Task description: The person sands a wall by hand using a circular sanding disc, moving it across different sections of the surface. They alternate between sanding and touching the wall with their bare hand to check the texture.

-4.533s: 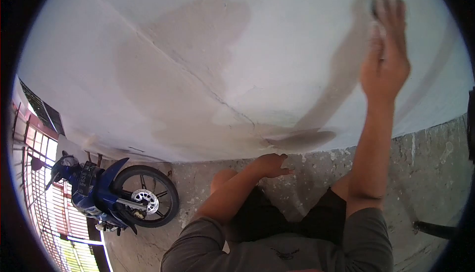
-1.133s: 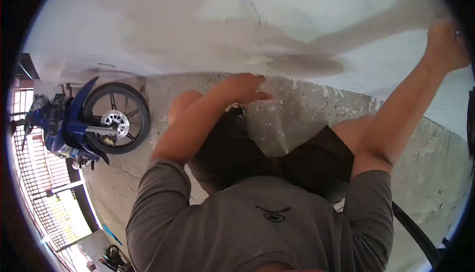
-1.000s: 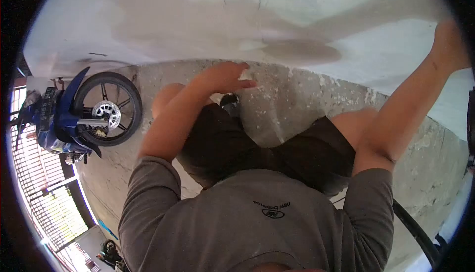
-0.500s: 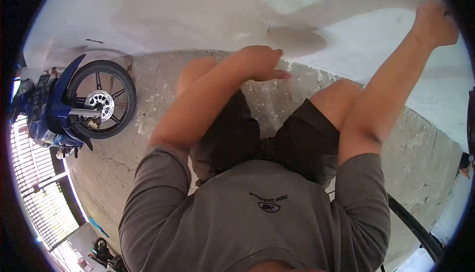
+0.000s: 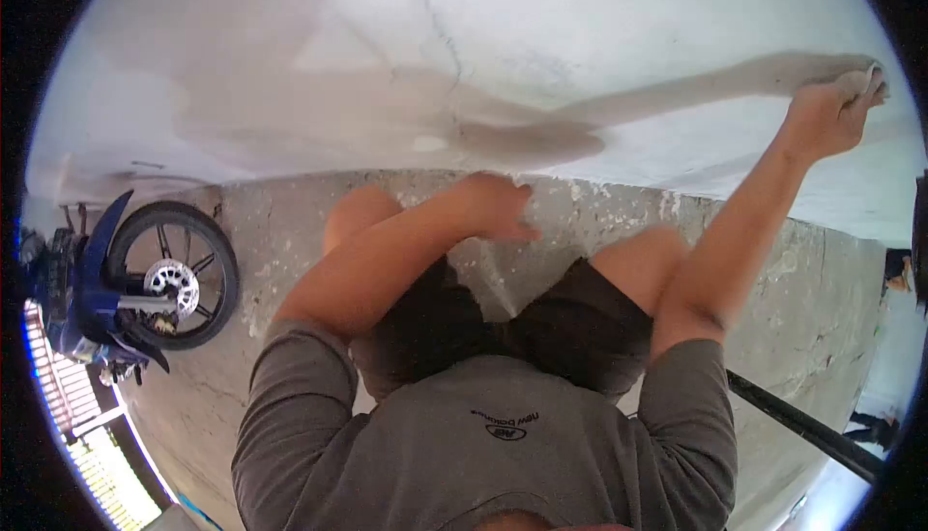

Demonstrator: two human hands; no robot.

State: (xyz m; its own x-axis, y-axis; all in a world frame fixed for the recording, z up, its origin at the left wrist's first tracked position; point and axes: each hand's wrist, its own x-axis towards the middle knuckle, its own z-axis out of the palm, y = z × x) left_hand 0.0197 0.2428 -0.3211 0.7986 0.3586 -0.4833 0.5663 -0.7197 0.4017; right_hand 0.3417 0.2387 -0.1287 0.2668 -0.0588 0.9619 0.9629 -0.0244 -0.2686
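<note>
My right hand (image 5: 833, 123) is raised at the far right, arm stretched out, against the white wall (image 5: 628, 9). Its fingers are closed on a pale folded sheet (image 5: 855, 81) that shows at the fingertips; whether this is paper or cloth I cannot make out. Over my knees, short of the wall, hovers my left hand (image 5: 495, 206), slightly blurred. Its thumb and fingers are apart, and nothing shows between them.
A blue motorbike (image 5: 92, 289) stands at the left, front wheel (image 5: 174, 275) near the wall. Cracks run down the wall above a worn concrete floor (image 5: 290, 231). A dark bar (image 5: 802, 425) slants behind my right arm. Dark objects (image 5: 875, 430) lie at the right edge.
The view has tilted up and turned slightly right, so wall, motorbike and hands sit lower in the picture. The pale sheet in my right hand now shows. My left hand stays over my knees.
</note>
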